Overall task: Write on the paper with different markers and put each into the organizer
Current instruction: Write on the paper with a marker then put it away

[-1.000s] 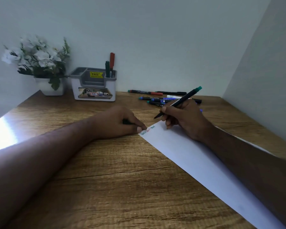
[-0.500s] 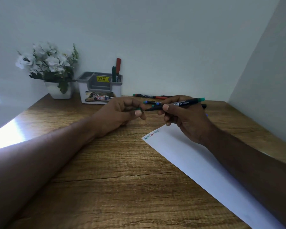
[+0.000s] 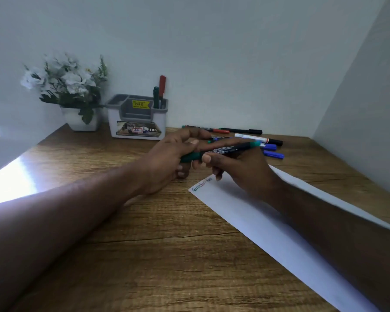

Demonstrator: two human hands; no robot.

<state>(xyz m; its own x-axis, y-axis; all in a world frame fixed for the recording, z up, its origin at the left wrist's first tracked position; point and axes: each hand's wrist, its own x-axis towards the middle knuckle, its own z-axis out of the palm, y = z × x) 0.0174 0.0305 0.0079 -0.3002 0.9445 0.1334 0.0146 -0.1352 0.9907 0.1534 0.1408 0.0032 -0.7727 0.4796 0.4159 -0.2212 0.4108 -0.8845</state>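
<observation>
My right hand [image 3: 241, 167] grips a black marker with a green end [image 3: 230, 150], held level above the desk. My left hand [image 3: 169, 161] holds the green cap [image 3: 190, 156] on the marker's left end. Below the hands lies a white sheet of paper [image 3: 257, 221] with small coloured writing [image 3: 200, 184] at its far corner. The grey and white organizer [image 3: 137, 118] stands at the back against the wall. A green marker [image 3: 155, 96] and a red marker [image 3: 162, 86] stand in its right compartment.
Several loose markers [image 3: 257, 138] lie on the wooden desk [image 3: 144, 255] behind my hands, red, black and blue among them. A white pot of white flowers [image 3: 70, 91] stands left of the organizer. Walls close the desk at the back and right.
My right hand lifted the marker off the paper and turned it level. My left hand left the paper's corner, rose and brought the cap onto the marker's tip.
</observation>
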